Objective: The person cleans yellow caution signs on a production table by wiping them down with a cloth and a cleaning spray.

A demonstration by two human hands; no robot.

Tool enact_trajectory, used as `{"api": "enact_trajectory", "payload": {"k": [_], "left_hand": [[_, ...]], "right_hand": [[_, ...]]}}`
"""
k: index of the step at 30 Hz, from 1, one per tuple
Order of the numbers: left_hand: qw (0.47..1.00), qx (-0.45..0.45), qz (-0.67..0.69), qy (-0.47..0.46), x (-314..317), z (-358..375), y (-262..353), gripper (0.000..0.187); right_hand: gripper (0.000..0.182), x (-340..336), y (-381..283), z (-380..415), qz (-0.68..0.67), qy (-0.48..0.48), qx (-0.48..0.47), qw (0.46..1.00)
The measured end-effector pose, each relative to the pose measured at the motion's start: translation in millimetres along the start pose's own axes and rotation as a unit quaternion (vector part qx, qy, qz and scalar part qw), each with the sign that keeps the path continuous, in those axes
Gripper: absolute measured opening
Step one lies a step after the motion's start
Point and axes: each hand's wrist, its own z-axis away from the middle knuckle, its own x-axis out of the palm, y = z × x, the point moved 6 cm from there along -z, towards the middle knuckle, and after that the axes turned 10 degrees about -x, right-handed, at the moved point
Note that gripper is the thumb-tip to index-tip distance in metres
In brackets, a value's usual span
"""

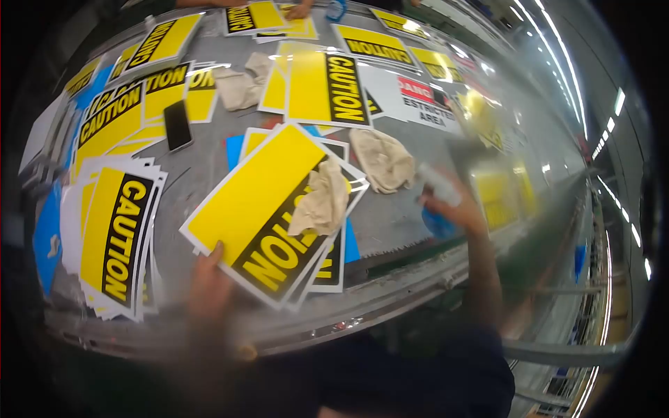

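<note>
My left hand (209,282) rests on the near corner of a yellow and black CAUTION sign (261,209) that lies on top of a small pile of signs. A crumpled beige cloth (322,202) lies on that sign's right half. My right hand (456,205) is blurred and grips a spray bottle (439,187) with a white top and a blue body, held over the table's right edge. A second beige cloth (382,160) lies on the table just left of that hand.
The metal table (390,223) is strewn with CAUTION signs: a stack (115,233) at the near left, more behind. A phone (177,124) and a third cloth (240,87) lie further back. Another person's hand (300,10) shows at the far edge. A red restricted-area sign (421,101) lies right.
</note>
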Motion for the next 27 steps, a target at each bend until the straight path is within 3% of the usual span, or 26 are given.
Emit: {"api": "enact_trajectory", "payload": {"k": [2, 5, 6, 9, 12, 15, 16, 20, 23, 27], "left_hand": [[0.999, -0.005, 0.035, 0.005, 2.5, -2.0, -0.7, 0.051], [0.999, -0.015, 0.034, 0.008, 9.9, -0.2, 4.0, 0.051], [0.999, -0.016, 0.039, -0.003, 9.2, -1.3, 3.6, 0.05], [0.998, -0.033, 0.038, -0.023, 10.8, 0.1, 4.0, 0.051], [0.999, -0.022, 0.04, -0.011, 7.6, -2.8, 2.9, 0.051], [0.999, -0.017, 0.04, -0.002, 6.7, -1.8, 4.6, 0.05], [0.999, -0.019, 0.04, -0.003, 7.7, -2.1, 4.6, 0.05], [0.999, -0.026, 0.037, -0.018, 13.7, -0.1, 5.8, 0.05], [0.999, -0.021, 0.041, -0.009, 11.8, -0.9, 4.7, 0.051], [0.999, -0.019, 0.039, -0.018, 9.5, -3.0, 3.3, 0.052]], "right_hand": [[0.048, 51.8, -54.5, -15.8, -0.045, -0.171, -0.013, 0.984], [0.051, 95.0, -74.4, -5.9, 0.047, -0.298, 0.029, 0.953], [0.053, 95.5, -74.6, -9.1, 0.066, -0.293, 0.06, 0.952], [0.047, 69.4, -57.6, -27.9, 0.067, -0.152, 0.112, 0.98], [0.046, 68.8, -66.5, -26.1, 0.04, -0.176, 0.05, 0.982], [0.047, 85.1, -88.5, -22.5, -0.009, -0.226, 0.064, 0.972], [0.049, 85.9, -88.3, -24.2, -0.006, -0.226, 0.102, 0.969], [0.05, 80.5, -77.7, -32.3, 0.041, -0.186, 0.083, 0.978], [0.05, 87.6, -87.2, -29.4, 0.033, -0.143, -0.052, 0.988], [0.053, 93.1, -85.1, -28.8, 0.093, -0.209, 0.0, 0.974]]}}
